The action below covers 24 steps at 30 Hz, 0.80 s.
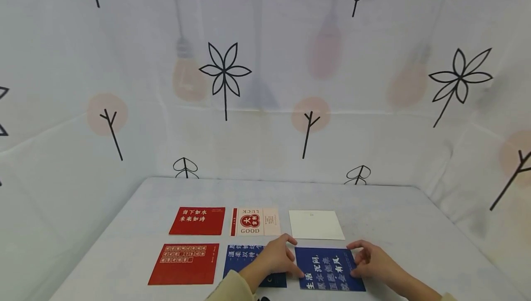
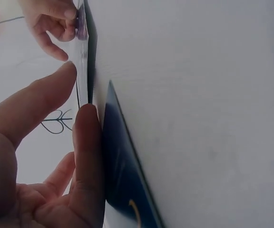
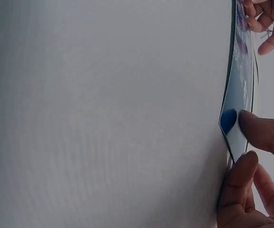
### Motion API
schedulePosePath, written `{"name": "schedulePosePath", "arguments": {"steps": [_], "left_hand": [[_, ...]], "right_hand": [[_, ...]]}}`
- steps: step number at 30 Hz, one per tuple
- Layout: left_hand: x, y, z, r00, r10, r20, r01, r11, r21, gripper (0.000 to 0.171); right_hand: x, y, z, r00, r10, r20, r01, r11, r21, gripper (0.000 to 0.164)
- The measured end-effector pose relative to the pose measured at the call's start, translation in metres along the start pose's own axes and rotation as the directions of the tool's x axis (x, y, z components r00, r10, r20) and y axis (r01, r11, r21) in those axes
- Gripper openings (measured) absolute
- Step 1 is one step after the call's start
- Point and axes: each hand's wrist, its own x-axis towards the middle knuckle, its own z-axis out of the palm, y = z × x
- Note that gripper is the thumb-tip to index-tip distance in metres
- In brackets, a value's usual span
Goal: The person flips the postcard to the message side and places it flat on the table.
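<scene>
A blue card with white writing (image 1: 325,268) lies in the front row at the right, between my two hands. My left hand (image 1: 275,257) is at its left edge, thumb tip right at the edge and forefinger by the upper left corner. This hand partly covers a second blue card (image 1: 238,257) beside it. My right hand (image 1: 375,264) touches the first card's right side, with forefinger at the upper corner and thumb lower down. In the right wrist view, thumb and finger (image 3: 241,175) stand apart at the card's corner.
A red card (image 1: 184,264) lies at the front left. Behind are another red card (image 1: 197,225), a cream and red card (image 1: 267,215) and a plain white card (image 1: 317,225). All lie on a white table (image 1: 381,209) backed by a patterned cloth (image 1: 257,144).
</scene>
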Motion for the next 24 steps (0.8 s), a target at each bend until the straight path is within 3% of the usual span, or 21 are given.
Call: {"name": "schedulePosePath", "arguments": {"steps": [10,17,24], "left_hand": [[0.0016,0.0032,-0.0007,0.999,-0.025,0.035,0.023,0.998,0.055,0.060],[0.0069,0.0023,0.0018,0.998,-0.040,0.038,0.036,0.995,0.092,0.056],[0.0089,0.0020,0.0016,0.998,-0.045,0.037,0.041,0.992,0.116,0.055]], "right_hand": [[0.0015,-0.0011,-0.0046,0.999,-0.026,0.035,0.028,0.998,-0.059,0.064],[0.0021,-0.0003,-0.0092,0.990,-0.105,0.090,0.111,0.992,-0.061,0.061],[0.0062,-0.0043,-0.0084,0.997,0.009,0.080,-0.003,0.997,-0.073,0.063]]}}
